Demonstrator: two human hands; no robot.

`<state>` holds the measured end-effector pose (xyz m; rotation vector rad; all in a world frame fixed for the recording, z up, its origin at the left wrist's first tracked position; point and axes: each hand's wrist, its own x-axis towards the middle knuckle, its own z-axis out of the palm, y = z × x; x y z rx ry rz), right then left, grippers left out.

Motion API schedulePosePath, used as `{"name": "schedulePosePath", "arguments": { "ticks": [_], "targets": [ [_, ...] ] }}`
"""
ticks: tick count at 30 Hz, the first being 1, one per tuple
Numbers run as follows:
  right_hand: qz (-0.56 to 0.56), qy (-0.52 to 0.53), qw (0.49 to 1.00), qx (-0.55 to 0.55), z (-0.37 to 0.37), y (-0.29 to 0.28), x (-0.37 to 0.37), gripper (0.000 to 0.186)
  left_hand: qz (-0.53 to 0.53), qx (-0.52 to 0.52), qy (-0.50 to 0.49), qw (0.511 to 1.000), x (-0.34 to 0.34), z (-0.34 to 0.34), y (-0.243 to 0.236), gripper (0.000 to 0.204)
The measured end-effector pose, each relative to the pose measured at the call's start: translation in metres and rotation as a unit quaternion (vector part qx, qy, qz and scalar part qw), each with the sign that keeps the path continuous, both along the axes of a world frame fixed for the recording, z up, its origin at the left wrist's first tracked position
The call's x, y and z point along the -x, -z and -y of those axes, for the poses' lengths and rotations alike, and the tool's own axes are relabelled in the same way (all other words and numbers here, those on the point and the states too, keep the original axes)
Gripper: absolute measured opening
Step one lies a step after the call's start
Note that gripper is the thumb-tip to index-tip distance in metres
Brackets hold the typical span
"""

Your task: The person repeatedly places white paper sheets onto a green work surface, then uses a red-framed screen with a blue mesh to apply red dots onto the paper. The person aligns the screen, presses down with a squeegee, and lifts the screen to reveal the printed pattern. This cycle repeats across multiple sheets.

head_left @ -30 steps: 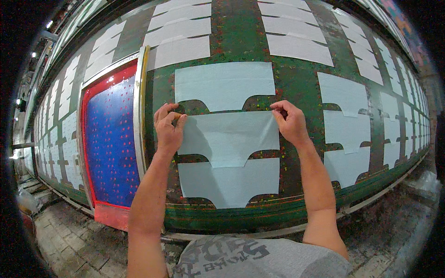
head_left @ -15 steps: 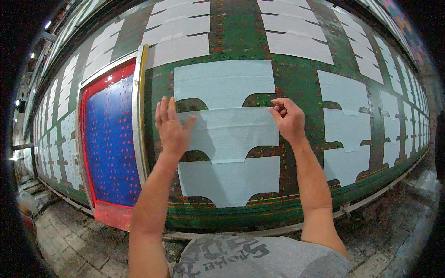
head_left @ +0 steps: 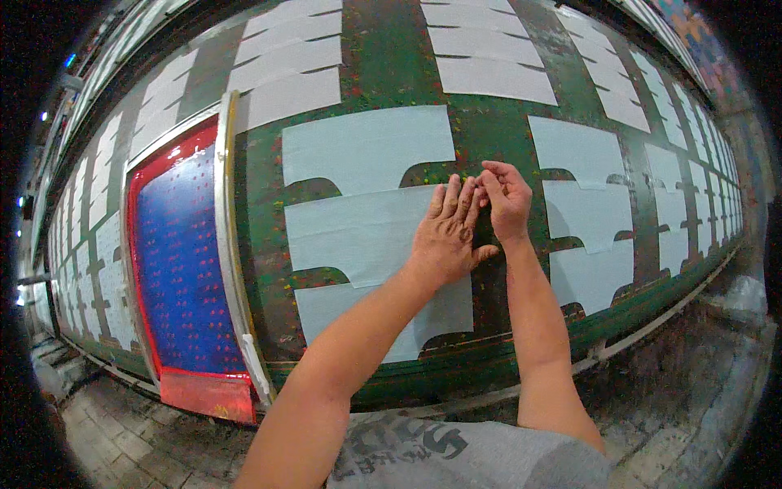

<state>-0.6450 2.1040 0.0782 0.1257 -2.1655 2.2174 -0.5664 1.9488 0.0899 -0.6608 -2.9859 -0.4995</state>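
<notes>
Moved over to the right since half a second ago: bare left hand, then by the far left corner, now at the right end of a thin, pale blue cloth piece with round bites cut from its near corners. Lying flat, in the middle of a row of three, just touching the far pale blue cloth piece. Left grip let go, palm down with fingers spread, likely to press the cloth flat and keep out creases. Next to those fingertips, at the far right corner, bare right hand with thumb and fingers curled close, maybe to mind that corner; no way to tell if pinching cloth or nothing. Under it all, a long, dark green counter with bright specks. Off to the left, a big blue screen with red edges in a metal frame, set beside the row, perhaps to leave room for both arms. Farther out, more pale blue cloth pieces on the right and white cloth pieces on the far side, in neat rows, probably to save space.
</notes>
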Motion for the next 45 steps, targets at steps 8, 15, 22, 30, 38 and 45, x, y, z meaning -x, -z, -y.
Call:
{"name": "schedulePosePath", "arguments": {
  "ticks": [8, 15, 22, 30, 38, 45],
  "targets": [
    [-0.011, 0.018, 1.0, 0.017, 0.002, 0.006, 0.004, 0.021, 0.021, 0.013, -0.131, 0.991, -0.061, 0.159, 0.003, 0.108],
    [-0.197, 0.125, 0.903, -0.361, 0.034, -0.001, 0.004, 0.033, 0.038, 0.102, -0.235, 0.966, -0.112, 0.238, 0.002, 0.107],
    [-0.336, -0.025, 0.803, -0.492, 0.195, -0.001, -0.012, 0.078, -0.032, -0.016, -0.172, 0.984, -0.033, 0.228, -0.011, 0.083],
    [-0.172, -0.127, 0.715, -0.666, 0.179, -0.003, 0.047, 0.082, 0.029, 0.093, -0.248, 0.964, 0.013, 0.252, 0.004, 0.092],
    [-0.107, -0.044, 0.717, -0.688, 0.112, -0.003, 0.092, 0.087, 0.014, 0.083, -0.248, 0.965, 0.016, 0.249, 0.012, 0.095],
    [-0.083, -0.065, 0.747, -0.656, 0.118, -0.018, 0.098, 0.088, 0.139, 0.029, -0.254, 0.957, 0.018, 0.266, -0.032, 0.091]
  ]
}}
